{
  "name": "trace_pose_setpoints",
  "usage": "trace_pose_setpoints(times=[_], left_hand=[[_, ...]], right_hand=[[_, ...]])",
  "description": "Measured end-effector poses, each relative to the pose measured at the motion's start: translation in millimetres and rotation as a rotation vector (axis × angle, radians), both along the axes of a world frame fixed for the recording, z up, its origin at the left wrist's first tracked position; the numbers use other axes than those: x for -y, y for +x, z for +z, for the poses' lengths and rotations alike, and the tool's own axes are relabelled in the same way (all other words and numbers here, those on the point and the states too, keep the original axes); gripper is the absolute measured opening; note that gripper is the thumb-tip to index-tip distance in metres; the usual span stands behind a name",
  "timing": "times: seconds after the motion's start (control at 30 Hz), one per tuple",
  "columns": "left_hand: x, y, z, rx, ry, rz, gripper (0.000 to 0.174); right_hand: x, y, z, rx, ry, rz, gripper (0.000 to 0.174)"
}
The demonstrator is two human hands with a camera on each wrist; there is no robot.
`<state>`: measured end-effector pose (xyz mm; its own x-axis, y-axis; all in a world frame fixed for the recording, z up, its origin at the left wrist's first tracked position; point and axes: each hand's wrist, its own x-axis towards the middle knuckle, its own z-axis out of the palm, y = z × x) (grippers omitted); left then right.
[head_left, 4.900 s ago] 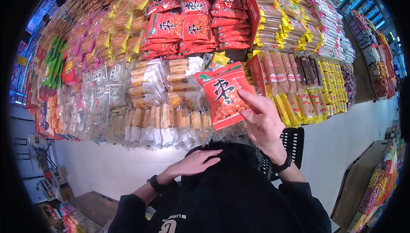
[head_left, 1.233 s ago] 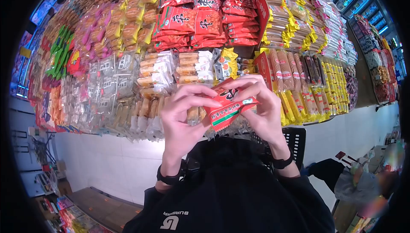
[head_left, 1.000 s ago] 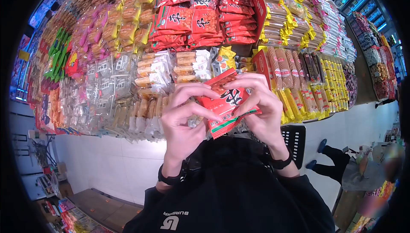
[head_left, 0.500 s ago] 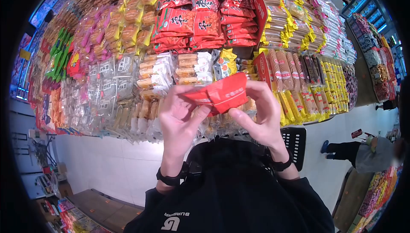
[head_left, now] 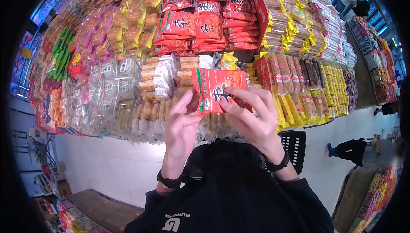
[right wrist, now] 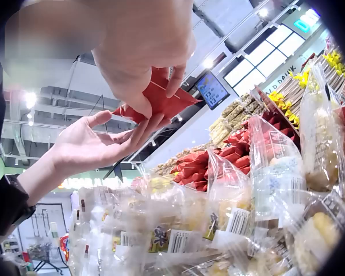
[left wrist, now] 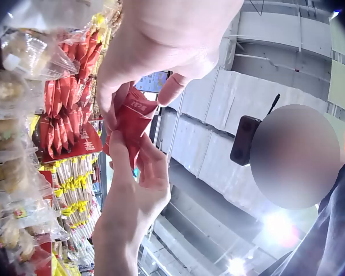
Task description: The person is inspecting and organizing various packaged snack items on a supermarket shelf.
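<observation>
In the head view a red snack packet with a large black character stands upright in front of the shelf, its printed face towards me. My right hand grips its right side and lower edge with curled fingers. My left hand lies against the packet's lower left corner with its fingers nearly straight. The right wrist view shows the right hand pinching the packet from above while the left hand touches it with an open palm. From the left wrist, the packet sits between both hands.
A tall sloped display fills the view: stacked red packets above, clear-wrapped pastries at hand level, yellow-wrapped biscuits to the right. A black basket hangs below the right arm. People stand in the aisle at right.
The packet has turned from lying flat and edge-on to standing upright with its front towards me. My left fingers have straightened and slid to its lower left corner.
</observation>
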<state>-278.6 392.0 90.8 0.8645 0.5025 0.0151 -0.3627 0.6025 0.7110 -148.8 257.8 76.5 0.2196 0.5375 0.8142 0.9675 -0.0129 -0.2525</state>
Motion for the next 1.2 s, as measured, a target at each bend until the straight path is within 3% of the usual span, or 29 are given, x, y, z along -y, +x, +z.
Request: trace_pose_setpoints(times=[0.03, 0.17, 0.47, 0.7, 0.87, 1.0, 1.13, 1.2], left_hand=[[-1, 1, 3, 0.006, -0.052, -0.018, 0.048], [5, 10, 1, -0.238, 0.409, 0.142, 0.038], [-2, 4, -6, -0.237, 0.534, 0.142, 0.04], [-8, -9, 8, -0.237, 0.573, 0.16, 0.053], [-11, -16, 13, -0.235, 0.692, 0.173, 0.05], [-11, -18, 14, -0.262, 0.735, 0.165, 0.048], [-13, -20, 11, -0.258, 0.764, 0.161, 0.046], [-14, -20, 13, -0.264, 0.772, 0.163, 0.045]], right_hand=[[0, 1, 1, 0.023, -0.035, 0.007, 0.033], [-2, -1, 7, 0.077, -0.17, 0.016, 0.03], [-23, 10, 29, 0.302, -0.432, 0.022, 0.053], [-68, 57, 52, 0.524, -0.331, 0.091, 0.062], [-124, 98, 63, 0.572, -0.29, -0.082, 0.055], [-171, 108, 46, 0.464, -0.388, -0.116, 0.049], [-196, 98, 19, 0.336, -0.272, -0.08, 0.063], [-198, 96, 18, 0.306, -0.271, -0.073, 0.06]])
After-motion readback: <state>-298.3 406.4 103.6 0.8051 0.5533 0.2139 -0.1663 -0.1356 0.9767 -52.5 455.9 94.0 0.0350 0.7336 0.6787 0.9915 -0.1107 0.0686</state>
